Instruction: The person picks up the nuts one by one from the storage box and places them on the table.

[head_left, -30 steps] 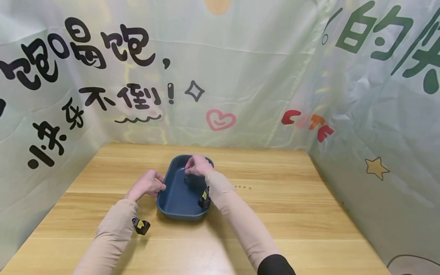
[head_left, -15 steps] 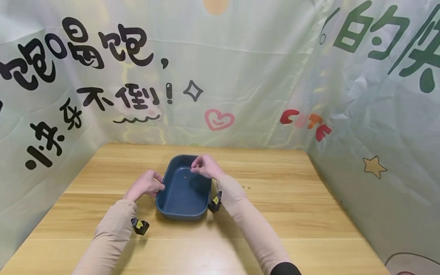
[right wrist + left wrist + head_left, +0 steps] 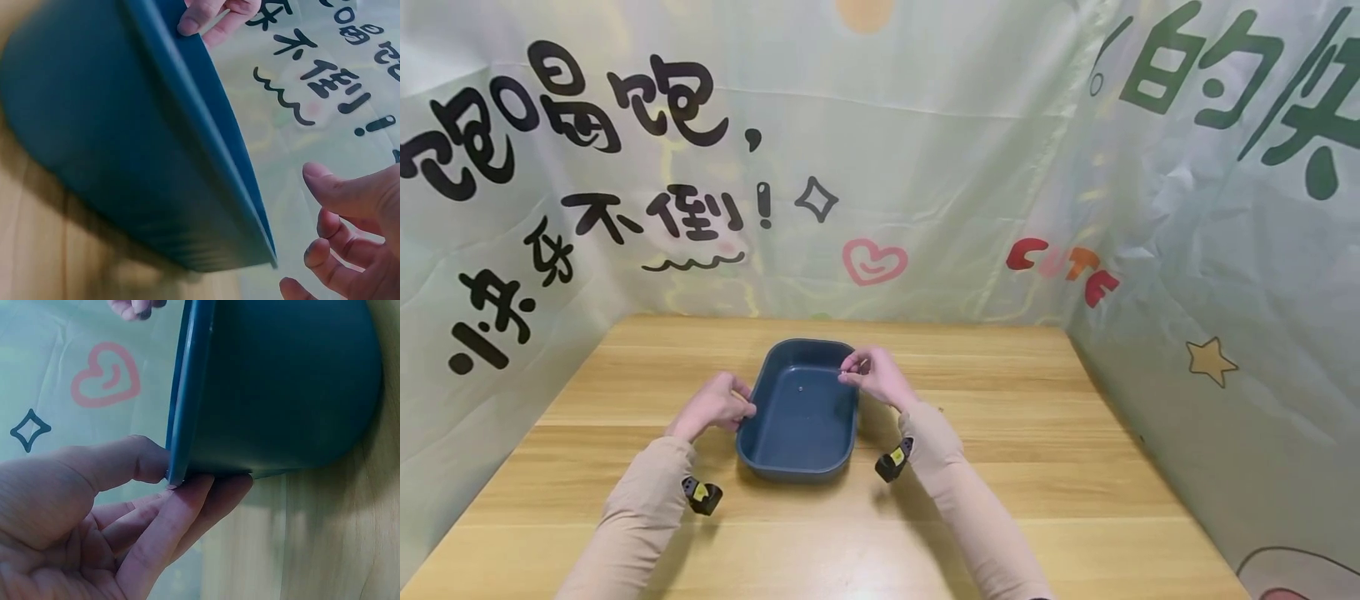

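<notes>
A deep blue rectangular tray (image 3: 797, 429) with rounded corners stands on the wooden table. My left hand (image 3: 718, 402) pinches its left rim; the left wrist view shows the thumb on the rim and fingers against the outer wall. Over the far right rim hovers my right hand (image 3: 880, 379). In the right wrist view, that hand's thumb and loosely bent fingers (image 3: 350, 244) are apart, with nothing visible between them. One tiny light object (image 3: 801, 388) lies on the tray floor, too small to identify. Another tiny object (image 3: 942, 408) shows on the table beside my right sleeve.
The wooden table (image 3: 1000, 467) extends on both sides of the tray. Printed cloth (image 3: 955, 183) hangs behind it and along its sides. A small black camera (image 3: 894, 460) sits at my right wrist, and another camera (image 3: 702, 495) at my left.
My right hand has moved right, from over the tray's inside to its right rim, and its fingers have parted. The tiny object in the tray is now uncovered. My left hand stays on the rim.
</notes>
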Motion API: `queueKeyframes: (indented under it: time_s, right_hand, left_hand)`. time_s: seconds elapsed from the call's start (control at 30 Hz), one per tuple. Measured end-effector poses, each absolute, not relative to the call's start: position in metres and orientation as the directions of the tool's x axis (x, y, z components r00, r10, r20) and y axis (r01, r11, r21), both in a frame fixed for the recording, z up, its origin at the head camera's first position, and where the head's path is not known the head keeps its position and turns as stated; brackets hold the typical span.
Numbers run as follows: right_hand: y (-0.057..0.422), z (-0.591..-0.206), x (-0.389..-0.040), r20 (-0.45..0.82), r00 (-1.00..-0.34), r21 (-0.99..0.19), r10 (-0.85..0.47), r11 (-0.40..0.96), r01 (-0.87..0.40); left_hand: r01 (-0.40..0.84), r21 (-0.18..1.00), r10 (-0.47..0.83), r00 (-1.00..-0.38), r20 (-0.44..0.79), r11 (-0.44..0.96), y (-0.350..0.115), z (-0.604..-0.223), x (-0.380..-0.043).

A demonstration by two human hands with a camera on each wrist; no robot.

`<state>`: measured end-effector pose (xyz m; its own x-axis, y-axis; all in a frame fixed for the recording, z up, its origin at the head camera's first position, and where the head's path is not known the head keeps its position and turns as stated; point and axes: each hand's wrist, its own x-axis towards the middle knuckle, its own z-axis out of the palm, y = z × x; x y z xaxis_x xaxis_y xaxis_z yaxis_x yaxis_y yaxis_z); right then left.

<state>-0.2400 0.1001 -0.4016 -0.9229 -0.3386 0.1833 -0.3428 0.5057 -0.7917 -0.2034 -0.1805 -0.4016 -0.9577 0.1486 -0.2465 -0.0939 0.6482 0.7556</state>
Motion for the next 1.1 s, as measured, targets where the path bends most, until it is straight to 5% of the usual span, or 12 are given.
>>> queueKeyframes:
  time_s: [1.1]
  right_hand:
    - [0.207, -0.441, -0.218, 0.219, -0.975, -0.871, -0.045, 0.440, -0.216]
  left_hand:
    - [-0.098, 0.759, 0.154, -0.955, -0.254, 0.644, -0.180, -0.400, -0.201]
